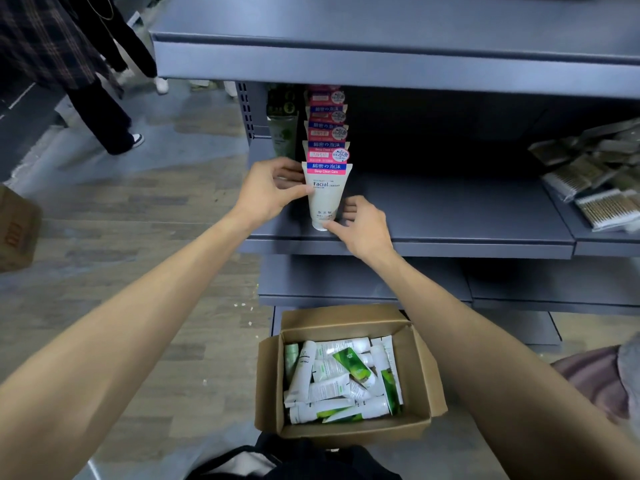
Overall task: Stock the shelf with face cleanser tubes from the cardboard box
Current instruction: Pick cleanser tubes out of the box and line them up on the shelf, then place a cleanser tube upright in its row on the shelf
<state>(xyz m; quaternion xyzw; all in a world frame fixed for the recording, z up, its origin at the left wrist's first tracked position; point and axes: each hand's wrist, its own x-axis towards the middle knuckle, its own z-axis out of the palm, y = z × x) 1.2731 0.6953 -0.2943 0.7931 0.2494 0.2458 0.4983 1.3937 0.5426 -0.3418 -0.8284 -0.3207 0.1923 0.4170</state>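
Note:
A white facial cleanser tube (325, 195) with a pink and blue top stands cap-down at the front of a row of matching tubes (327, 129) on the grey middle shelf (450, 216). My left hand (273, 192) grips the front tube's upper left side, thumb across its face. My right hand (360, 226) touches the tube's cap at the bottom right with thumb and fingertips. On the floor below, an open cardboard box (349, 372) holds several white and green tubes lying loose. A green tube (282, 129) stands to the left of the row.
Packs of cotton swabs (595, 199) lie at the right end of the shelf. Another grey shelf (381, 60) overhangs above, and lower shelves (346, 285) sit beneath. A person's legs (104, 109) stand at the upper left. A brown box (17, 230) sits at the far left.

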